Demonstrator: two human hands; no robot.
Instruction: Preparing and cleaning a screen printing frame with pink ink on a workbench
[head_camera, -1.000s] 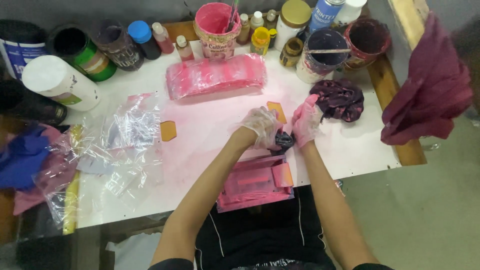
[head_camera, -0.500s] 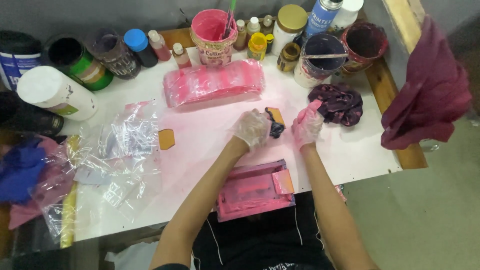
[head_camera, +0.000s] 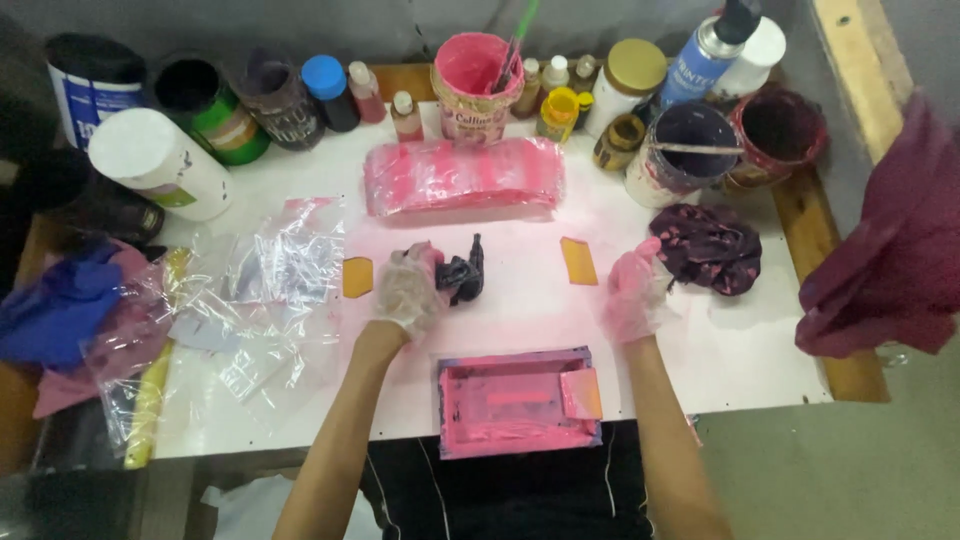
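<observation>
While gloved, left hand (head_camera: 408, 290) on crumpled dark rag (head_camera: 463, 275)

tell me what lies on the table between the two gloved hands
In the head view, between the left hand and the right hand lie a dark crumpled cloth in the left fingers and a small orange card; otherwise pink-stained table.

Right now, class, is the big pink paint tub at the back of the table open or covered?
Open. The pink paint tub has no lid; its pink inner wall shows, and a green-handled tool stands inside, leaning on the rim.
</observation>
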